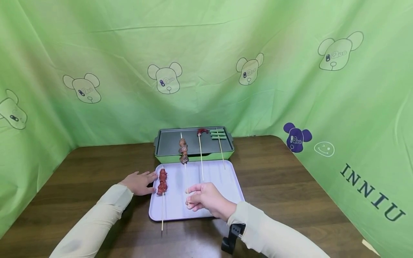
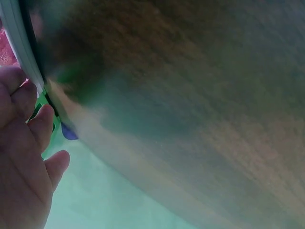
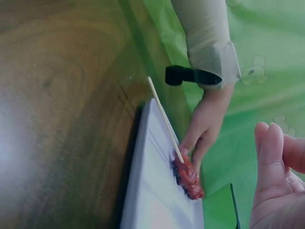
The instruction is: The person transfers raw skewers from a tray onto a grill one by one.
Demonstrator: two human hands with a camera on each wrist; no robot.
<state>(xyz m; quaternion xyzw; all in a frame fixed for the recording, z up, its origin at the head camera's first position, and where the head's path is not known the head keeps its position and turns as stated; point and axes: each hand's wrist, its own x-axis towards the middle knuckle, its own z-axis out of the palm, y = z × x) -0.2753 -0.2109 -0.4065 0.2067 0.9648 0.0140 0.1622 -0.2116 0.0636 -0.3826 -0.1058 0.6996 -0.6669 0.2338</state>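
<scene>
My right hand [image 1: 208, 199] pinches the lower end of a wooden skewer between thumb and fingers. This brown meat skewer [image 1: 183, 152] slants away over the lilac tray [image 1: 230, 186], its chunks overlapping the front edge of the grill pan [image 1: 170, 139]. With fingers spread, my left hand [image 1: 138, 182] rests at the tray's left edge; the left wrist view shows its fingers [image 2: 43, 126] against the rim. Beside it a red meat skewer [image 1: 162, 182] lies on the tray, its bare stick past the near rim. In the right wrist view, the right fingertips [image 3: 272, 136] meet.
Across the pan's right side lie a skewer with a dark red curled piece [image 1: 202, 131] and a green vegetable skewer [image 1: 218, 134], their sticks reaching over the tray. The pan sits on a green base [image 1: 213, 156] behind the tray. A green curtain [image 1: 206, 104] borders the wooden table [image 1: 274, 172].
</scene>
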